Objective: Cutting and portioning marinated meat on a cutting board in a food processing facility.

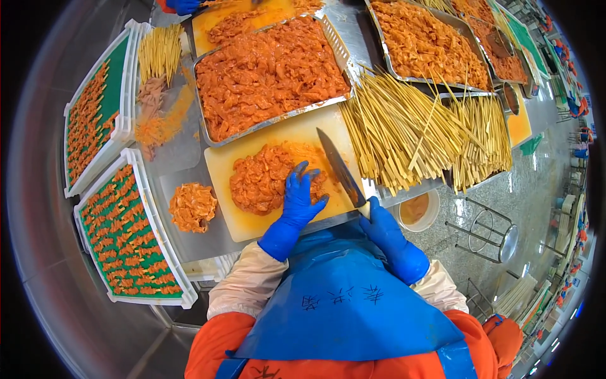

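A blue-gloved right hand point(380, 224) wraps around the handle point(364, 210) of a knife point(341, 169) over the right side of a cutting board point(238, 228); the left hand point(300, 197), apart from it, spreads its fingers point(305, 185) at the right side of a mound of orange-coated meat point(257, 180) on the board. A heaped metal tray point(278, 120) sits far on the counter point(192, 247); bamboo sticks point(404, 129) lie right, 2 loaded white trays point(164, 234) left.

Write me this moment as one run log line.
left grip: at meat pile; right grip: holding knife; knife: along cutting board's right side
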{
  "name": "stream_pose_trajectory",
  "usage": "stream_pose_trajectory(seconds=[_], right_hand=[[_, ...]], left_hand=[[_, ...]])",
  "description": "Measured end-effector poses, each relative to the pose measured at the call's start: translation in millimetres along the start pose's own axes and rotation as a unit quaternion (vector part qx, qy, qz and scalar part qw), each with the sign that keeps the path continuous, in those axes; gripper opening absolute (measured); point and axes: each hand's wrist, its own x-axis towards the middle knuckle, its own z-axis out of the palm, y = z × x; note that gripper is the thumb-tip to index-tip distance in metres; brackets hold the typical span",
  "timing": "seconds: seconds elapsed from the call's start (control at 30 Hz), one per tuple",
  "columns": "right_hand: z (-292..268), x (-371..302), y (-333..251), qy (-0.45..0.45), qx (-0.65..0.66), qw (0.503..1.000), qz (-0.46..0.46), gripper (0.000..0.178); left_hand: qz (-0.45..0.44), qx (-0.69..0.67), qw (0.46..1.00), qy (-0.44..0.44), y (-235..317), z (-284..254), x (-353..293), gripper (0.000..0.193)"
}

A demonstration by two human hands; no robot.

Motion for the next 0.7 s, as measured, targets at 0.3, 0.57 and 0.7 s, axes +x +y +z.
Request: stream_pose_trajectory(seconds=[0.3, 0.57, 0.7], right_hand=[[26, 20, -9, -0.026, -0.126, 0.991, -0.035, 0.023], [30, 13, -10, -0.034, -0.169, 0.985, -0.029, 0.018], [35, 25, -11, -0.009, -0.142, 0.989, -0.045, 0.015]], left_hand=[[-0.043, 0.035, 0.997, 0.055, -4, 9, 2, 0.047], [-0.065, 0.09, 0.991, 0.073, -13, 16, 2, 0.044], [-0.082, 0.068, 0.994, 0.02, -6, 14, 2, 0.04]])
